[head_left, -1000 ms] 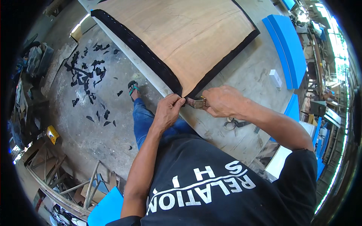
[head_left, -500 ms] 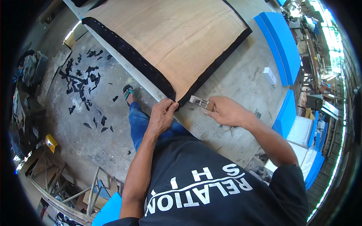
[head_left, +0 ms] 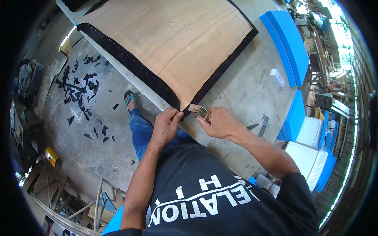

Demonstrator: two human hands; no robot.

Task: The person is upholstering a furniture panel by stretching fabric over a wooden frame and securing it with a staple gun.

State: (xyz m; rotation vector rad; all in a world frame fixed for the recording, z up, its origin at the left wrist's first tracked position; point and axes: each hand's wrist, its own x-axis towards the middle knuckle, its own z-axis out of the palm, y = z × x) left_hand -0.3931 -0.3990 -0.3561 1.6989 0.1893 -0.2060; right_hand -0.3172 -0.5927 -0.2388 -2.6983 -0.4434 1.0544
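A plywood panel lies on the table, black fabric folded over its edges. Pale staples run in a line along the fabric's left strip. At the panel's near corner, my left hand pinches the black fabric between thumb and fingers. My right hand is closed round a metal staple gun, whose nose points at that corner and lies over the fabric edge. Whether the nose presses on the fabric I cannot tell.
Strips of staples and a dark blade lie on the table right of my right hand. Farther right are a small white box and blue padded panels. Black scraps litter the floor at left.
My right hand has brought the staple gun left to the fabric corner. The left hand keeps its pinch. Staple strips and a blade now show beside my right hand.
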